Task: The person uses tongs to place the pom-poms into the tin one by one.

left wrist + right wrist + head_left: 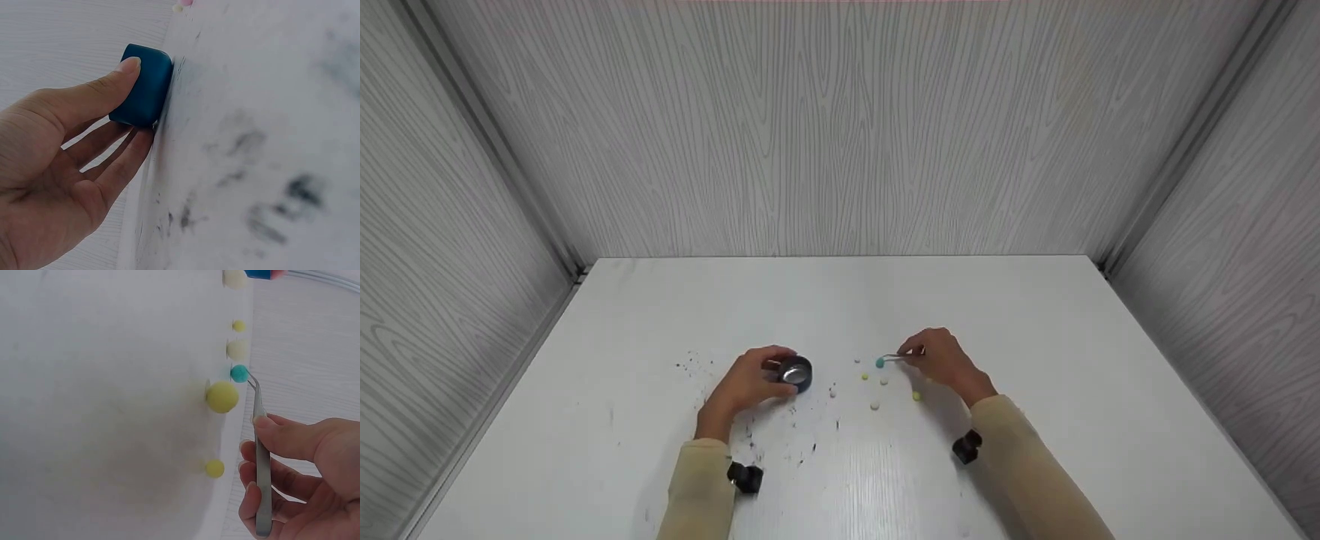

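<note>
My left hand (750, 381) grips a small round blue cup (145, 87) between thumb and fingers. The cup stands on the table, its shiny metallic inside facing up in the head view. My right hand (945, 361) pinches a pair of bent-tip metal tweezers (262, 467). The tweezers' tips touch a small turquoise ball (239, 373); whether they clasp it I cannot tell. Around it on the table lie several small balls, among them a yellow ball (222, 397), a smaller yellow ball (215, 468) and a whitish ball (874, 406).
The white table (1035, 322) bears dark smudges (750, 435) near the left forearm. Grey wood-grain panels (840, 135) close off the back and both sides. A black wrist camera (745, 478) sits on the left sleeve, another black camera (967, 447) on the right.
</note>
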A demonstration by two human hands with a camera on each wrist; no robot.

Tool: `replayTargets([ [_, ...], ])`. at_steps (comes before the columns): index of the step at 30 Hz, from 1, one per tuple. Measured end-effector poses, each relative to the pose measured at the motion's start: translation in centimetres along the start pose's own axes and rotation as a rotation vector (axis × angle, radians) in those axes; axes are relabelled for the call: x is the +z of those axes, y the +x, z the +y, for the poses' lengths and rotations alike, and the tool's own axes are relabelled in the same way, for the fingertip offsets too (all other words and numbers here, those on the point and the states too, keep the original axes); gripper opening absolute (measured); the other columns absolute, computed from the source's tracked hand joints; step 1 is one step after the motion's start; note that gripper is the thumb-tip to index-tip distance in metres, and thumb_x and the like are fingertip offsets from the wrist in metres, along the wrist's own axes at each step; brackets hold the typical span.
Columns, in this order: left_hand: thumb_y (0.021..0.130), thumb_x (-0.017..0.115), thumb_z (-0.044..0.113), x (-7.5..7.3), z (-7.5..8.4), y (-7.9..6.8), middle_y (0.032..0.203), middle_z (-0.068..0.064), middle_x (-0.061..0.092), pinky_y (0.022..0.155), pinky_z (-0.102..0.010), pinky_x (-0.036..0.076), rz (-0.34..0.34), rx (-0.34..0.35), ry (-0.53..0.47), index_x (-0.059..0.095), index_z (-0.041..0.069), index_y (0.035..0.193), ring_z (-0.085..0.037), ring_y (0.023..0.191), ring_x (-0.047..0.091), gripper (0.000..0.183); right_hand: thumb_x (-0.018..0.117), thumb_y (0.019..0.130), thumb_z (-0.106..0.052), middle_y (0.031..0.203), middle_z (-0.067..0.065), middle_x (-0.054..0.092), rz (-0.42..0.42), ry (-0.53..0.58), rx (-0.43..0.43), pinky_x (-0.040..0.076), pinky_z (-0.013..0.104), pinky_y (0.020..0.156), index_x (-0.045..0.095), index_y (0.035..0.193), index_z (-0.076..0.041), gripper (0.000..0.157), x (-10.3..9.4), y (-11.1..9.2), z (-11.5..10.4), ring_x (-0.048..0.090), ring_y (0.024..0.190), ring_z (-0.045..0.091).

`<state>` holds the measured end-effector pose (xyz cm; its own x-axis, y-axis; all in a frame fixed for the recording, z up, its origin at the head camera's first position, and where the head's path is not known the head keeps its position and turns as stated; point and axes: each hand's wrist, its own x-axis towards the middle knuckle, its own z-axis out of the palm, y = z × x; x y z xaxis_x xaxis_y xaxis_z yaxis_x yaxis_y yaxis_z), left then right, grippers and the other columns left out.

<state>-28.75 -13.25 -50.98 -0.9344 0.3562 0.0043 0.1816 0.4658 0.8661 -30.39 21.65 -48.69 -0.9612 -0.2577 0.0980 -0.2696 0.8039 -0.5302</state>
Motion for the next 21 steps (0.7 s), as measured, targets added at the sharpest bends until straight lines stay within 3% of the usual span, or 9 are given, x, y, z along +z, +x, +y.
replayTargets([
  [21, 0.083, 0.085, 0.005, 0.35, -0.09, 0.12, 0.133, -0.016, 0.068, 0.109, -0.055, 0.050, 0.035, -0.023, 0.010, 0.065, 0.009, 0.135, -0.037, 0.125, 0.064, 0.056, 0.075, 0.091, -0.001, 0.097, 0.009, 0.077, 0.029, 0.018, -0.029, 0.050, 0.032, 0.073, 0.084, 0.099, -0.009, 0.016, -0.98, -0.03, -0.92, 0.060, 0.082, 0.016],
])
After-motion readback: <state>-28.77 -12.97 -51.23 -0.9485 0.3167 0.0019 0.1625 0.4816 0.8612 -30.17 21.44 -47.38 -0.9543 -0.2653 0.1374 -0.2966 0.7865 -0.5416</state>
